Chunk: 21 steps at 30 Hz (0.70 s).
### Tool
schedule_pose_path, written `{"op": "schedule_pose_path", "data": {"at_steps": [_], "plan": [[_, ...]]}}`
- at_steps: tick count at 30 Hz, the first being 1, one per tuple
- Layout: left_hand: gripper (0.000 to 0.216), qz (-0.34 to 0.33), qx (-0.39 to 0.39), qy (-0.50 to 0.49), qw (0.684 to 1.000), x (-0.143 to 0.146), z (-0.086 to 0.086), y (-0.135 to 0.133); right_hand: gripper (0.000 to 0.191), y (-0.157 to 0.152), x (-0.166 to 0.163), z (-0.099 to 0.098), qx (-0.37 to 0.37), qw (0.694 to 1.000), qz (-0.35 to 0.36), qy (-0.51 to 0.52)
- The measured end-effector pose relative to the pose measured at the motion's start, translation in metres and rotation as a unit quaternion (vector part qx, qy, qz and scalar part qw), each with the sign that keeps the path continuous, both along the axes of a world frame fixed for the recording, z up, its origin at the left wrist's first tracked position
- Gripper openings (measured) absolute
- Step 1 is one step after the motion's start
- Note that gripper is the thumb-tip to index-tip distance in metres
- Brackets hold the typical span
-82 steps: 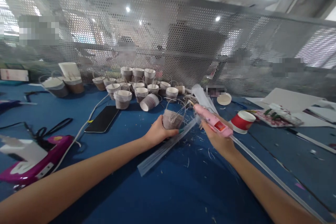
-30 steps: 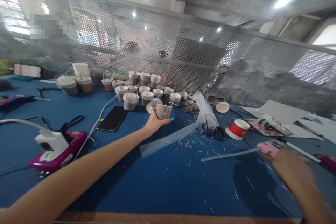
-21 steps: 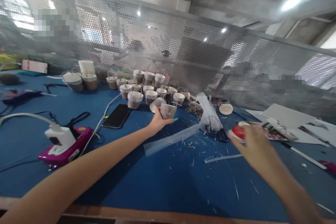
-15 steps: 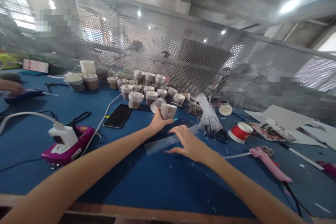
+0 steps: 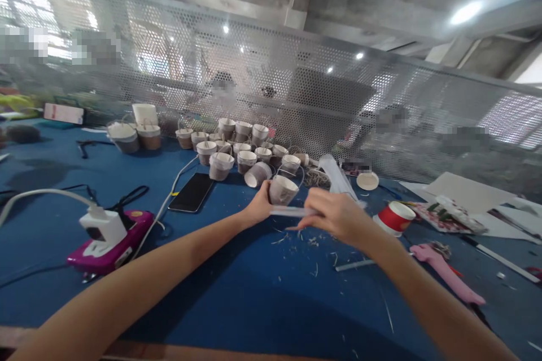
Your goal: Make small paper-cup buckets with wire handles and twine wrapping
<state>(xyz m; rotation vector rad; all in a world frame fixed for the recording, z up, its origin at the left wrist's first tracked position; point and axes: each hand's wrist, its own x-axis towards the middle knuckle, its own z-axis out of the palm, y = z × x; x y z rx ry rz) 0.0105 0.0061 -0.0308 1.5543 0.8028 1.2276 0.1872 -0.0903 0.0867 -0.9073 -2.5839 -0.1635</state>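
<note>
My left hand [image 5: 258, 205] is closed around a small greyish-beige bucket [image 5: 283, 192] with a white rim and a thin wire handle, tilted with its mouth facing up and toward me. In my right hand [image 5: 336, 213], thumb and fingers pinch a translucent whitish ribbon strip [image 5: 290, 212], which stretches just below the bucket toward my left hand. Behind my right hand is a bunched sheer white piece [image 5: 336, 176]. A similar bucket [image 5: 258, 174] lies on its side just beyond the held one. Several more buckets [image 5: 220, 165] stand behind it.
A black phone [image 5: 191, 193] and a purple power strip [image 5: 99, 256] with a white plug lie left. At the right are a red and white paper cup [image 5: 394, 218], a pink glue gun [image 5: 446, 273] and white sheets [image 5: 461, 194]. Thread scraps litter the blue table [image 5: 254, 304].
My right hand has closed on the ribbon strip and lifted it off the table beside the bucket. My left hand has tilted the bucket and shifted slightly right. A person's hand at far left has left view.
</note>
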Motion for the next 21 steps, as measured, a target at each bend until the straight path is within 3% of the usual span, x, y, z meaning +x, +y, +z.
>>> {"op": "schedule_pose_path", "data": {"at_steps": [3, 6, 9, 14, 17, 21], "plan": [[0.071, -0.018, 0.021, 0.003, 1.0, 0.002, -0.003, 0.001, 0.044, -0.016, 0.017, 0.032, 0.174, 0.982, -0.074, 0.007], [0.076, -0.006, 0.016, 0.071, 0.997, 0.002, -0.005, 0.001, 0.048, -0.008, 0.028, 0.032, 0.231, 0.964, -0.131, 0.017], [0.084, 0.002, -0.009, 0.157, 0.988, 0.001, -0.005, -0.002, 0.05, 0.017, 0.035, -0.001, 0.186, 0.974, -0.117, 0.049], [0.095, 0.0, 0.011, 0.157, 0.987, 0.001, -0.005, -0.005, 0.047, 0.04, 0.038, -0.058, 0.081, 0.984, -0.105, 0.116], [0.11, 0.009, 0.013, 0.13, 0.991, -0.001, -0.009, -0.006, 0.049, 0.038, 0.037, -0.069, 0.051, 0.988, -0.102, 0.101], [0.116, 0.083, 0.071, 0.084, 0.99, -0.014, -0.01, -0.014, 0.05, 0.036, 0.034, -0.069, 0.043, 0.99, -0.114, 0.069]]}}
